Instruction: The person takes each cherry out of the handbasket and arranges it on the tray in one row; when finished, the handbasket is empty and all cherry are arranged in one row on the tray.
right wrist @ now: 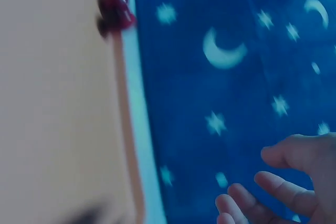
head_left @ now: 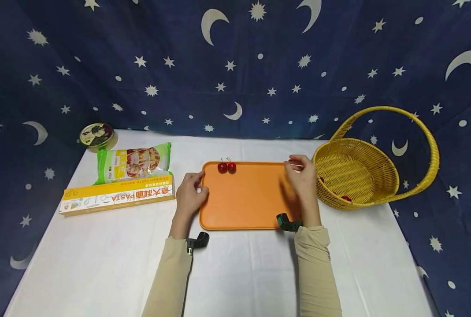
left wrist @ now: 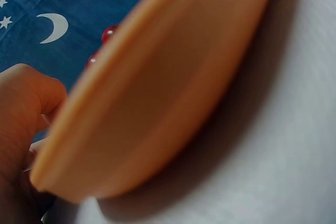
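Note:
An orange tray (head_left: pixel 251 198) lies on the white table, with two red cherries (head_left: pixel 227 167) by its far left rim. At the tray's left end, my left hand (head_left: pixel 190 193) grips the rim between thumb and fingers. Close up in the left wrist view, the tray's side (left wrist: pixel 157 82) fills the middle, and the hand (left wrist: pixel 23 114) is partly hidden behind it. My right hand (head_left: pixel 303 178) hovers over the tray's right end. Its fingers (right wrist: pixel 283 192) are spread and relaxed in the right wrist view, holding nothing. The cherries (right wrist: pixel 116 11) look blurred there.
A yellow wicker basket (head_left: pixel 394 174) with a tall handle stands right of the tray, red fruit inside it. On the left lie a pasta box (head_left: pixel 118 196), a green-edged food packet (head_left: pixel 134 163) and a round tin (head_left: pixel 98 135). A starry blue cloth (head_left: pixel 235 88) hangs behind.

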`<state>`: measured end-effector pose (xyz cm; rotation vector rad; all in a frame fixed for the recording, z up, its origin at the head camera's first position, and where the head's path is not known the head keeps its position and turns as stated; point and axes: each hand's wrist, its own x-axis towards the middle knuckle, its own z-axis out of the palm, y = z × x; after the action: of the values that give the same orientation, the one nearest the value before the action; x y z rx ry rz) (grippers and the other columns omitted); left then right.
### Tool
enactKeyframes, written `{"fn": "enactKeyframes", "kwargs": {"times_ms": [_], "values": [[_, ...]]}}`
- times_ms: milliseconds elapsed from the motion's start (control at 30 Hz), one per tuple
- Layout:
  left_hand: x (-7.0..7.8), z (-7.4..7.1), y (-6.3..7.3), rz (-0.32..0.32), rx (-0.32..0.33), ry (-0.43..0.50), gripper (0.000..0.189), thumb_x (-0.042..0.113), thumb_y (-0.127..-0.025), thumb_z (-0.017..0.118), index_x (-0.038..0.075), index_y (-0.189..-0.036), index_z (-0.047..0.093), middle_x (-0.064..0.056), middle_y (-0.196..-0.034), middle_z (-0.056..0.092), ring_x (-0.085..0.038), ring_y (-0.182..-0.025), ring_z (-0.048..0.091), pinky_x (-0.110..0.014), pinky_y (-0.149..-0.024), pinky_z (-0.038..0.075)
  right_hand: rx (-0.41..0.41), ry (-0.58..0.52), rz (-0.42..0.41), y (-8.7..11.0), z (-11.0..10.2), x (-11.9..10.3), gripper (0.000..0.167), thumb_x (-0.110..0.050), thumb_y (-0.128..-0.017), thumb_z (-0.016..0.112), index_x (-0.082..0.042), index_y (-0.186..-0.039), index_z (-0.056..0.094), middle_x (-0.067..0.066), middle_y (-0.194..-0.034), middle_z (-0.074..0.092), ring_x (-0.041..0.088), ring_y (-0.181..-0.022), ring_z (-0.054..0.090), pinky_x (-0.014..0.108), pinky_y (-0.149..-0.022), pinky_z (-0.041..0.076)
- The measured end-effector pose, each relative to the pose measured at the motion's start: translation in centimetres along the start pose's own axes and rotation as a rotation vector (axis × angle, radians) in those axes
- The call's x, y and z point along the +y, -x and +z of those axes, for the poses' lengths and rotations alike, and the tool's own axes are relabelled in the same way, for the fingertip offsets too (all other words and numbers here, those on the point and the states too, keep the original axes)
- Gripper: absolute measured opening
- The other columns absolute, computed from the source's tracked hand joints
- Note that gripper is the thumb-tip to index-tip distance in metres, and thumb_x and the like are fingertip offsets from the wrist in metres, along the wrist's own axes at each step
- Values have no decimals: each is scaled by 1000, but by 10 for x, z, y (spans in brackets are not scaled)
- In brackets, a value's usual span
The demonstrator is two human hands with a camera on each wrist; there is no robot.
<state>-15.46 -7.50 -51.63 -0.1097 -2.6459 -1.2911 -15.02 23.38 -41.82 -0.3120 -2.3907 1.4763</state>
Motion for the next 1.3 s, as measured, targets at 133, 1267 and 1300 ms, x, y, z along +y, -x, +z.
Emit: {"fn": "enactKeyframes", "kwargs": {"times_ms": [133,1267,1300], "values": [[1,-2,-5,12,19,-11,50,9,-79,61,2,-128,65,-12,-105,59,-25,-80,53,-36,-67,38,118,79,16,-6,-32,3,29,-11,-89,64,3,-115,67,19,-105,68,16,-86,60,14,-74,43],[-3,8,13,46,53,-34,48,10,-76,65,4,-124,68,-9,-103,61,-16,-73,52,-32,-62,38,-444,454,381,-25,-113,59,42,-17,-92,55,13,-122,55,35,-125,46,40,-103,43,43,-84,35],[-4,8,12,50,58,-35,48,10,-76,65,4,-123,68,-9,-104,61,-16,-73,52,-32,-62,38,-436,453,382,-26,-112,59,40,-15,-91,56,13,-119,57,34,-124,47,39,-101,43,41,-81,35]]}}
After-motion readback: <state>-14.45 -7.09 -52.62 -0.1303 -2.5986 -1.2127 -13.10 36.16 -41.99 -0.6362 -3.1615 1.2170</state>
